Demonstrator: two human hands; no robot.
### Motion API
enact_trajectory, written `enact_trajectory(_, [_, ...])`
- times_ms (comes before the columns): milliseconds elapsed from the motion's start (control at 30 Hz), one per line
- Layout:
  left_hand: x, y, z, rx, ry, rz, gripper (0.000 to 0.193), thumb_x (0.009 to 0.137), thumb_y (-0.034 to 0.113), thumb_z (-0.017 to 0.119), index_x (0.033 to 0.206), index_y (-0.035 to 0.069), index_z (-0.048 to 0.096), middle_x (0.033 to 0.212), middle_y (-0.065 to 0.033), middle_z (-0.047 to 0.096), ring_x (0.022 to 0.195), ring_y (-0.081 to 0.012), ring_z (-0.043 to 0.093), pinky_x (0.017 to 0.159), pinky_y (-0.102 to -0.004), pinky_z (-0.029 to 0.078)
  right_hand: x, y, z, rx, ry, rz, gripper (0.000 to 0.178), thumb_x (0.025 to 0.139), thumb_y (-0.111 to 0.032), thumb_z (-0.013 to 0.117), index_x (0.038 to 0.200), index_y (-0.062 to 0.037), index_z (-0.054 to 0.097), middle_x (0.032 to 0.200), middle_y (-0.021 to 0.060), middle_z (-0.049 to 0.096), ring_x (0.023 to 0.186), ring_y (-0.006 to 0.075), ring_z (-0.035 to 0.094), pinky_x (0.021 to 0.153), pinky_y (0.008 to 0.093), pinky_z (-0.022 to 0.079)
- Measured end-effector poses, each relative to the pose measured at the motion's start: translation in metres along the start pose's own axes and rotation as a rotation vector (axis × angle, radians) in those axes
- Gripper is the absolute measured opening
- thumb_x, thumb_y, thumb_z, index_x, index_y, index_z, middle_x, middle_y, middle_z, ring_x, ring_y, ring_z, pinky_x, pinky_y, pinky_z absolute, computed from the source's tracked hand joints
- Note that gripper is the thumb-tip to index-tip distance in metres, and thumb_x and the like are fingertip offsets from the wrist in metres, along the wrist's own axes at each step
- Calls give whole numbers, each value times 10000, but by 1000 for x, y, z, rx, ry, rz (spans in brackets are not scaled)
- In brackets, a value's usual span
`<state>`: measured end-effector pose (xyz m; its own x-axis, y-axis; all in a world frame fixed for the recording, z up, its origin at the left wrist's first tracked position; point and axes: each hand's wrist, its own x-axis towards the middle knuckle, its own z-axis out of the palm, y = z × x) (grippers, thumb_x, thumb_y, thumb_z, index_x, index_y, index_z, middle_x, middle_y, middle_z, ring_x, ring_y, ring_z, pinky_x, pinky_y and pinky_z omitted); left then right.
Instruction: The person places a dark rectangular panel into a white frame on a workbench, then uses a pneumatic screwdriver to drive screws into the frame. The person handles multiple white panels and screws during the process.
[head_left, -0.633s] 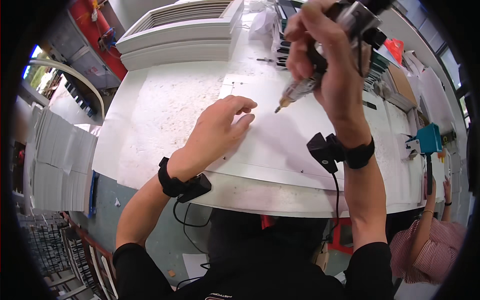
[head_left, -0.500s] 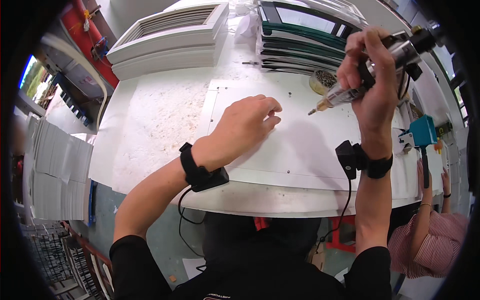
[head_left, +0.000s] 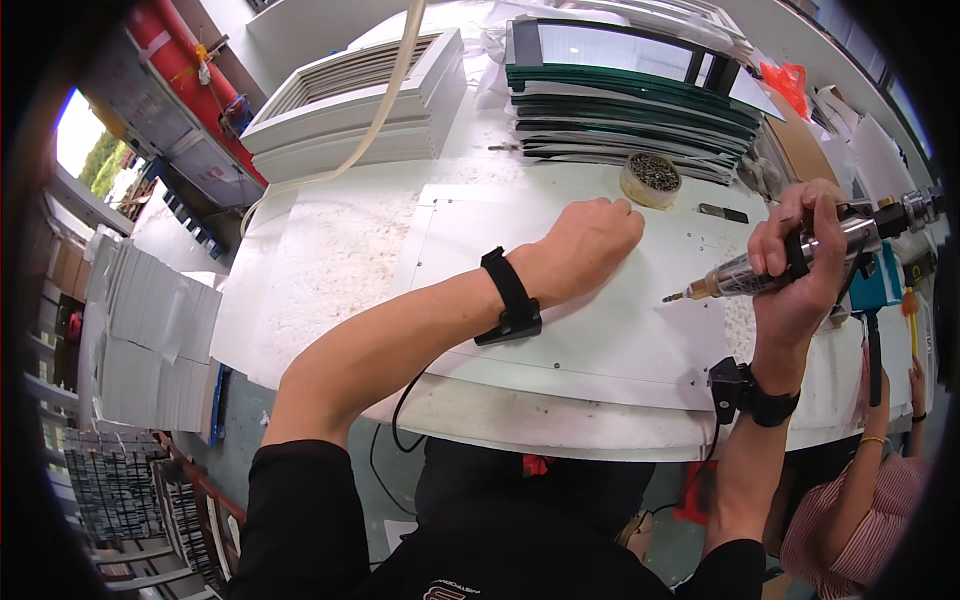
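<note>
My right hand is wrapped round a silver power screwdriver. Its bit points left, above the white panel lying on the table. My left hand is over the middle of the panel, fingers curled together; whatever they hold, if anything, is hidden. Small dark screws show at spots along the panel's edges. A round tub of screws stands just beyond my left fingertips. To the right of the tub lies a small flat dark piece.
At the back left is a stack of white louvred frames, with a pale hose passing in front. Green-edged glass panels are piled behind the tub. Another person's arm is at the right, near a teal tool.
My left hand has moved right across the panel and its fingers have curled in more. My right hand has brought the screwdriver lower and to the right. The whole view has shifted a little.
</note>
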<state>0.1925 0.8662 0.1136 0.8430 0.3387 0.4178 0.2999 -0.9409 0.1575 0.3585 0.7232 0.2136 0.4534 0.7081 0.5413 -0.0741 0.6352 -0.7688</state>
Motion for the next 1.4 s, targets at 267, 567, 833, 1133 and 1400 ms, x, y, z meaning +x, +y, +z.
enact_trajectory(267, [-15, 4, -15, -187, -43, -172, 103, 877, 29, 632, 893, -26, 546, 874, -191, 651, 785, -374, 644, 714, -454, 520, -3, 0, 6, 33, -60, -40, 255, 1067, -318, 515, 1000, -74, 498, 843, 33, 521, 491, 63, 428, 464, 240, 395])
enact_trajectory(567, [-100, 16, -81, -1239, -37, -629, 143, 1013, 117, 666, 1073, 18, 583, 997, -85, 710, 913, -133, 702, 819, -293, 587, -9, -15, 53, 224, -218, -93, 263, 1100, -319, 444, 1063, -65, 505, 881, 32, 527, 481, 58, 393, 445, 240, 398])
enact_trajectory(833, [-148, 16, -88, -1584, 74, -660, 190, 993, 118, 707, 1114, 58, 573, 1051, -82, 701, 956, -131, 695, 898, -299, 599, -17, -12, 106, 296, -278, -80, 245, 1104, -301, 458, 1071, -65, 516, 887, 26, 503, 496, 58, 387, 450, 239, 399])
enact_trajectory(1133, [-164, 15, -98, -1595, 110, -671, 233, 971, 109, 728, 1136, 62, 570, 1053, -66, 684, 971, -142, 691, 880, -306, 592, -17, -1, 125, 313, -291, -36, 334, 1100, -374, 425, 1071, -61, 537, 885, 43, 580, 466, 83, 421, 444, 270, 417])
enact_trajectory(1400, [-176, 11, -100, -1604, 135, -676, 237, 985, 108, 694, 1165, 29, 561, 1048, -90, 678, 959, -153, 690, 891, -293, 575, -17, 6, 140, 313, -339, -20, 323, 1092, -358, 425, 1082, -53, 530, 884, 53, 575, 469, 81, 418, 451, 269, 422])
